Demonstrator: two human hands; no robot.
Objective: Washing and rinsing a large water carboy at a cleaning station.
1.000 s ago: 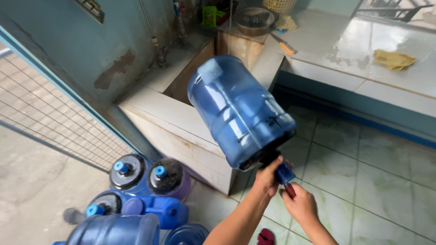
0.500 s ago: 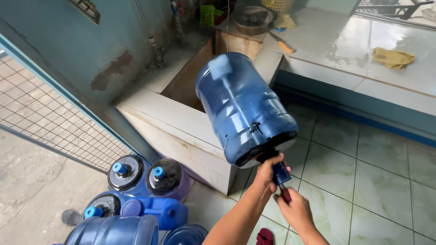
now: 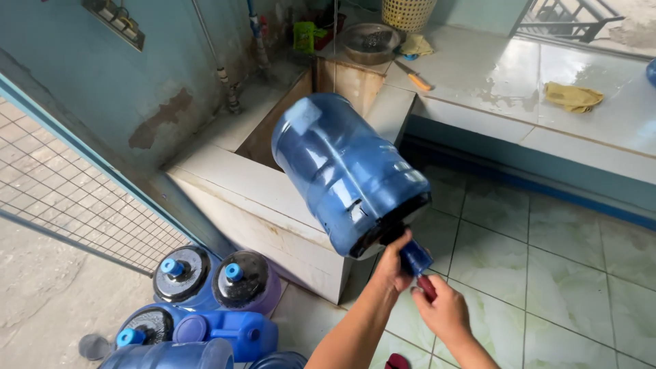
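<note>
The left hand [image 3: 393,263] is wrapped around the neck of a big blue jug [image 3: 345,174], fingers curled tight just under its shoulder. The jug is tilted, mouth end low at the hand and its flat base up and away, leaning off to the left beyond the hand. The blue cap [image 3: 415,257] pokes out just right of the left hand's knuckles.

The right hand [image 3: 444,314] sits just below and right of the left one, closed in a fist on a thin dark-red handle [image 3: 427,287] whose far end meets the cap. What kind of tool it is cannot be told.

Behind the jug, beyond both hands, stands a tiled trough [image 3: 253,198], and a tiled counter [image 3: 519,89] runs off to the right of it. On the counter, well apart from the hands, lie a yellow cloth [image 3: 572,97], a knife [image 3: 413,77], a metal bowl [image 3: 369,41] and a woven basket [image 3: 408,12].

Down to the left of the left forearm, on the floor [image 3: 547,266], are more jugs: two upright ones [image 3: 215,277] with blue caps side by side, and a blue canister [image 3: 225,333] lying flat just beside them. A wire fence [image 3: 75,198] stands farther left.
</note>
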